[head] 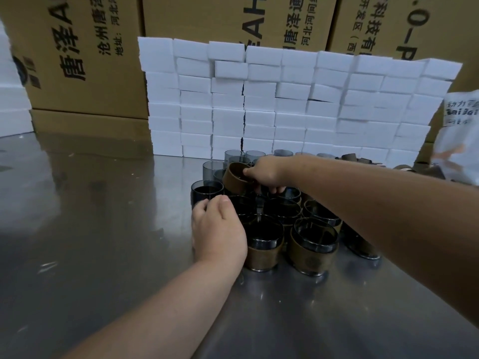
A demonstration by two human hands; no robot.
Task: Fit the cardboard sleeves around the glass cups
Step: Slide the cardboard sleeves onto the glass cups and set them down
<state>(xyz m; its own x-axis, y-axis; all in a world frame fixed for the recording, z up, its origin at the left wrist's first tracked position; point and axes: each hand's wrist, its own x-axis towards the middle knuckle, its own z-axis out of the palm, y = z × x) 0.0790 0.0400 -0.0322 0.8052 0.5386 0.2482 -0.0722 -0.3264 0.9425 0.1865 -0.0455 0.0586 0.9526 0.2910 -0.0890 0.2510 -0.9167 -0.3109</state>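
My right hand (267, 174) reaches out over the cluster and pinches a brown sleeve (236, 178) at its rim, thumb on top and fingers curled underneath. The sleeve is tilted, its opening turned toward me, and it hangs above the glasses, not on any of them. My left hand (219, 229) sits at the near left of the cluster, fingers and thumb curled round the lower part of a bare cup (207, 189) that stands upright on the table (103, 229). Just right of that hand stand the sleeved cups (313, 244), packed close together, each with a brown band round its middle. More bare cups (234, 154) stand behind the sleeve, and loose sleeves (350, 157) lie to the far right. A wall of white foam blocks (285, 99) rises behind them, with cartons (77, 60) behind that and a bag (461, 130) at the right edge.
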